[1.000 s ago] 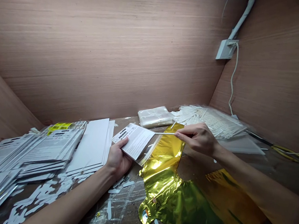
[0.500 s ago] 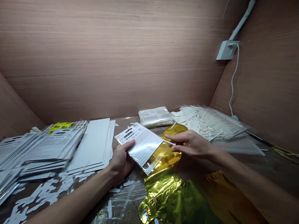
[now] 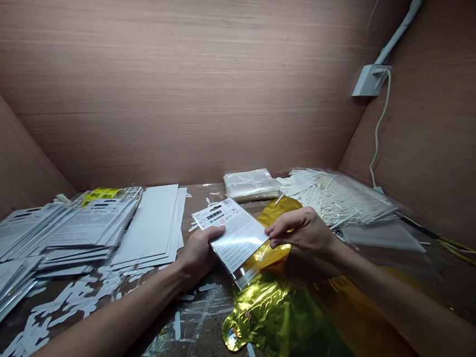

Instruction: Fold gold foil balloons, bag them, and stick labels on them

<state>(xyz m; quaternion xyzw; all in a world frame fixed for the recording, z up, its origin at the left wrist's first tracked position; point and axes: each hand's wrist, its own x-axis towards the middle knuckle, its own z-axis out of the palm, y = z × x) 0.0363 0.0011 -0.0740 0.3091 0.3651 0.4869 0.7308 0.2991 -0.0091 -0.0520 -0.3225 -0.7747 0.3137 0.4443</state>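
My left hand (image 3: 201, 252) grips a clear plastic bag with a printed white card (image 3: 236, 237) inside, thumb on top and the other fingers underneath. At the card's right corner, by the bag's open end, the fingertips of my right hand (image 3: 287, 228) are pinched together. What lies between them is hidden; no white stick shows there now. Beneath both hands spreads a shiny gold foil balloon (image 3: 260, 298), with a round tab at its lower left. Another white stick (image 3: 279, 199) lies on the foil's upper part.
Bagged cards (image 3: 90, 223) are stacked at the left, beside plain white cards (image 3: 147, 226). White paper scraps (image 3: 70, 300) litter the table. Behind are a bundle of clear bags (image 3: 252, 184) and a heap of white sticks (image 3: 329, 195). A cable (image 3: 379, 130) hangs in the right corner.
A white stick held in my right hand at the bag's open end has gone from sight. My right fingertips have moved left, up against the card's corner. My left hand keeps its hold.
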